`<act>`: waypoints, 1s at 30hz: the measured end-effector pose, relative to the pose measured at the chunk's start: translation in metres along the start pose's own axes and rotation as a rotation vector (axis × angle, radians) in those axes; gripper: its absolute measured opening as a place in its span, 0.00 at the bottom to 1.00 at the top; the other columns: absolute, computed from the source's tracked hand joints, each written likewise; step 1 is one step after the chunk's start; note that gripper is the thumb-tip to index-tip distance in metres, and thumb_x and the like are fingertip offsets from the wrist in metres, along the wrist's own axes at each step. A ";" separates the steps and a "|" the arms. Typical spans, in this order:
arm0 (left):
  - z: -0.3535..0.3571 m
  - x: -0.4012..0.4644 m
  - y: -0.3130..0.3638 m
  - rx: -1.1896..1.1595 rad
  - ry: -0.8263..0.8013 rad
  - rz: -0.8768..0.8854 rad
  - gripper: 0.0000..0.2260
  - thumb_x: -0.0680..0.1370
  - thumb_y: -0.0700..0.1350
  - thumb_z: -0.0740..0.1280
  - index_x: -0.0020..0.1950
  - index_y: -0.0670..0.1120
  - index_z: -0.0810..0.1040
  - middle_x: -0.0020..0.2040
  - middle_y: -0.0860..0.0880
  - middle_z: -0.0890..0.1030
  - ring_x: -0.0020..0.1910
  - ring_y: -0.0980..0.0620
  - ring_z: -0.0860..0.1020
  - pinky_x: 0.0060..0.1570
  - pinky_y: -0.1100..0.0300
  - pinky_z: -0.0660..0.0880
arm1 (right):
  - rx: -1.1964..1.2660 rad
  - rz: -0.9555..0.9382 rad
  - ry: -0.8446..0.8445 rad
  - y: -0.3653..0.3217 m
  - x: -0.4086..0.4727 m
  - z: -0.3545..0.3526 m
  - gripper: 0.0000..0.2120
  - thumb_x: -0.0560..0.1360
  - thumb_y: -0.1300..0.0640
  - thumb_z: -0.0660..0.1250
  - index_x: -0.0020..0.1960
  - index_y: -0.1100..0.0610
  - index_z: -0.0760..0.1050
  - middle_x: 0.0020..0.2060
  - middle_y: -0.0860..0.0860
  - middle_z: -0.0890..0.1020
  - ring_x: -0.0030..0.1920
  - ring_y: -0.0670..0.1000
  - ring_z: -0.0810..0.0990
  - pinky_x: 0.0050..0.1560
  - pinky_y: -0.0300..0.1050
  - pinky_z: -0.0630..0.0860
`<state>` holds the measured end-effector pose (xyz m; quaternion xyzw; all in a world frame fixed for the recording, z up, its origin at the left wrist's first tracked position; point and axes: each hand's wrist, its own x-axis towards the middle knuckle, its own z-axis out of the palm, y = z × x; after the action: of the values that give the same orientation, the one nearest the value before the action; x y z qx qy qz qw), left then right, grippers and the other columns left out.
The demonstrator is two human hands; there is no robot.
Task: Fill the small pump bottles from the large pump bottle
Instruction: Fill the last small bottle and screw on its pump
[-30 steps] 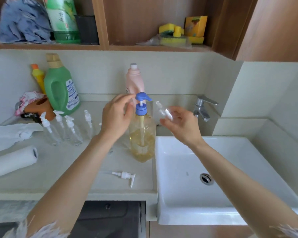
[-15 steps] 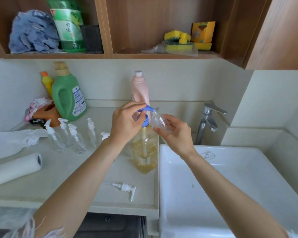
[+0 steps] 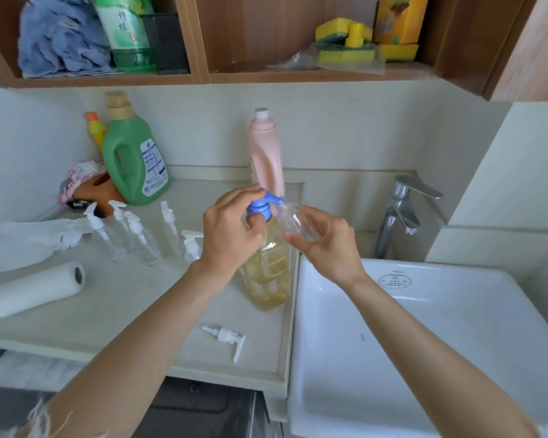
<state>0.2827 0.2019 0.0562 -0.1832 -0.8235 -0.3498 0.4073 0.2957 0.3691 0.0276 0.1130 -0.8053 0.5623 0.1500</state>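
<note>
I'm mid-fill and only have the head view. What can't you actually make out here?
- Whether soap is flowing: the blue pump nozzle meets the small clear bottle held by the right hand; too small and blurred.
- Fill level in that bottle: fingers and glare hide it.
- How far the pump is pressed: the left hand covers it.
- Whether the small pump bottles on the counter hold any soap: clear, too small.

desk (image 3: 114, 314) in front of me, pale stone | on it: my large pump bottle (image 3: 268, 273) by the sink edge | loose pump head (image 3: 227, 338) near front | small pump bottles (image 3: 140, 238) standing | paper roll (image 3: 35, 289) lying left | green jug (image 3: 133, 156) at back
</note>
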 end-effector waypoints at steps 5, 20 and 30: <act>-0.014 0.013 0.011 0.071 -0.057 -0.005 0.20 0.67 0.44 0.57 0.50 0.42 0.84 0.50 0.47 0.85 0.48 0.50 0.81 0.52 0.64 0.73 | 0.039 -0.002 0.032 -0.009 0.005 -0.002 0.21 0.67 0.58 0.78 0.59 0.52 0.81 0.48 0.41 0.83 0.52 0.40 0.81 0.55 0.29 0.72; -0.009 0.018 -0.008 0.035 -0.036 0.074 0.14 0.70 0.42 0.60 0.45 0.41 0.83 0.43 0.47 0.84 0.39 0.47 0.81 0.41 0.56 0.76 | 0.044 0.045 0.186 -0.010 0.007 0.011 0.21 0.64 0.57 0.80 0.56 0.51 0.82 0.48 0.46 0.84 0.49 0.42 0.82 0.53 0.34 0.76; -0.024 0.011 -0.008 -0.086 -0.154 0.010 0.17 0.74 0.53 0.63 0.53 0.43 0.84 0.53 0.50 0.84 0.52 0.58 0.79 0.56 0.69 0.72 | 0.070 0.033 0.139 -0.012 0.003 0.006 0.19 0.64 0.59 0.79 0.54 0.47 0.82 0.46 0.41 0.85 0.48 0.43 0.83 0.54 0.39 0.77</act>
<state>0.2842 0.1786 0.0717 -0.2311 -0.8355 -0.3677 0.3366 0.2968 0.3589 0.0371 0.0654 -0.7746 0.5989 0.1924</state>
